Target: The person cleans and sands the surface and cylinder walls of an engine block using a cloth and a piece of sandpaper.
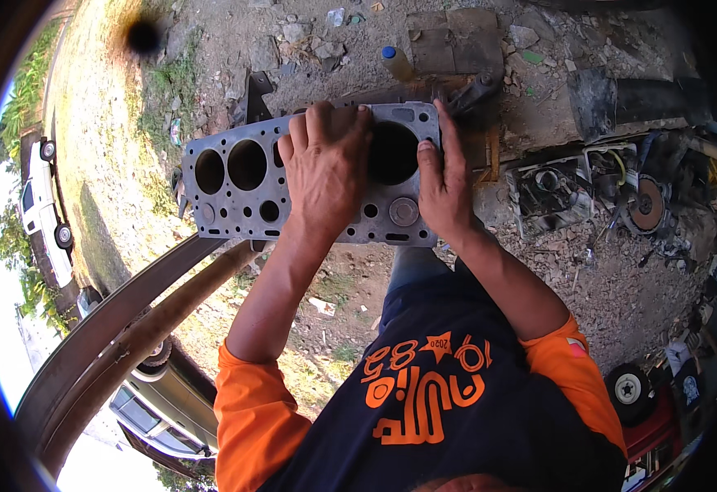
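A grey metal engine block (pixel 219 207) lies with its flat, bored face up in front of me, its round cylinder openings dark. Over its middle, my left hand (pixel 321 168) is palm down with curled fingers, hiding part of the bores. Whatever is beneath those fingers, if anything, is hidden. My right hand (pixel 448 176) grips the block's right end, the thumb on the top face beside the large bore and the fingers along the edge.
A metal beam (pixel 120 307) and a rusty pipe (pixel 153 324) run off to the lower left. Beyond the block stands a bottle with a blue cap (pixel 389 52). Dirty machine parts (pixel 575 193) and a rusty disc (pixel 647 205) lie on the ground at right.
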A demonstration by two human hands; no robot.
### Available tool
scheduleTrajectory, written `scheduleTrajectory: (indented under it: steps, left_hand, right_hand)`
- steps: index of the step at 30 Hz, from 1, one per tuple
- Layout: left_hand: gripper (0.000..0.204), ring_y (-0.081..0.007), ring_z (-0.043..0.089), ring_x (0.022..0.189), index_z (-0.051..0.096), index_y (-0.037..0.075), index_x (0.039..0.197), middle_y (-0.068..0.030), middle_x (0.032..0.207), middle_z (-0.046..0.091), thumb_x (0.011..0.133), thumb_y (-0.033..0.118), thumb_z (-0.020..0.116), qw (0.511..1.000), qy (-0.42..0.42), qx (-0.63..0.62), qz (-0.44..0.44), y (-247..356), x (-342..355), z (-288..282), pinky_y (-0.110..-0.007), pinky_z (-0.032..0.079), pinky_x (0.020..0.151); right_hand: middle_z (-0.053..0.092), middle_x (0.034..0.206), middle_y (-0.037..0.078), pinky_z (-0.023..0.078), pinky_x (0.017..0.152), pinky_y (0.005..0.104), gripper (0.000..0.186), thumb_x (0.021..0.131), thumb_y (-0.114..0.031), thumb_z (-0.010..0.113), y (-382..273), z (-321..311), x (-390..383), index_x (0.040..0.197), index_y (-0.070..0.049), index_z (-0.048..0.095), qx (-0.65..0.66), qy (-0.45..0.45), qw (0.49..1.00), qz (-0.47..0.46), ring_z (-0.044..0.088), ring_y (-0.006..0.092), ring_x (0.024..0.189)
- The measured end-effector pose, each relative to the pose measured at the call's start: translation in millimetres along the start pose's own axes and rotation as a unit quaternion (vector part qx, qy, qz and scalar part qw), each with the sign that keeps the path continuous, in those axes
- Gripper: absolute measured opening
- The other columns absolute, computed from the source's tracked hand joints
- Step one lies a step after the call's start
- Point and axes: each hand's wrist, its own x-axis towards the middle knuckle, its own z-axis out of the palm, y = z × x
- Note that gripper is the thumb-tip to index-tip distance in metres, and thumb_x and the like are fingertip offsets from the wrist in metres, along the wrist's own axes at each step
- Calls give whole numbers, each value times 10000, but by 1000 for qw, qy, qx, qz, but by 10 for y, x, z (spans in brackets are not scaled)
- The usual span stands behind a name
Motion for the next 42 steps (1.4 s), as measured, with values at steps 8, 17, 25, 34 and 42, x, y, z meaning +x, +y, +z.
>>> scheduleTrajectory:
  steps: [8,17,25,34,42]
  left_hand:
    - [364,-396,544,1195,740,225,1370,-200,1340,566,1015,272,672,1000,-5,-5,-17,25,85,-20,-517,412,1018]
    - [356,-408,544,1207,741,208,1367,-216,1353,565,1030,282,656,999,4,-13,-49,83,-5,36,-526,407,1028]
    - [352,-409,544,1200,750,207,1361,-208,1321,568,1032,288,654,997,16,-11,-69,111,-12,80,-524,408,1008]
    - [360,-415,537,1213,742,208,1372,-203,1315,570,1035,288,644,997,10,0,-75,129,54,91,-531,411,1018]
    - [342,-430,542,1193,743,215,1356,-224,1308,564,1031,274,652,997,7,-30,-73,119,7,52,-538,413,1012]
  right_hand:
    - [511,1553,319,399,1208,476,550,1114,-123,528,29,-15,30,1614,61,388,-13,1,1000,-16,513,454,1452]
    - [521,1535,327,412,1193,478,555,1107,-121,537,43,-9,23,1610,63,393,-22,5,999,-25,534,455,1426]
    - [531,1514,327,421,1179,487,555,1099,-111,536,2,-10,4,1607,64,395,-17,5,1000,-24,552,456,1395]
    - [531,1511,326,415,1188,486,564,1092,-98,538,20,4,9,1610,67,389,-36,6,999,-24,548,456,1400]
    - [534,1512,320,421,1180,482,554,1102,-107,533,10,13,8,1610,63,393,-32,10,999,-27,551,461,1390]
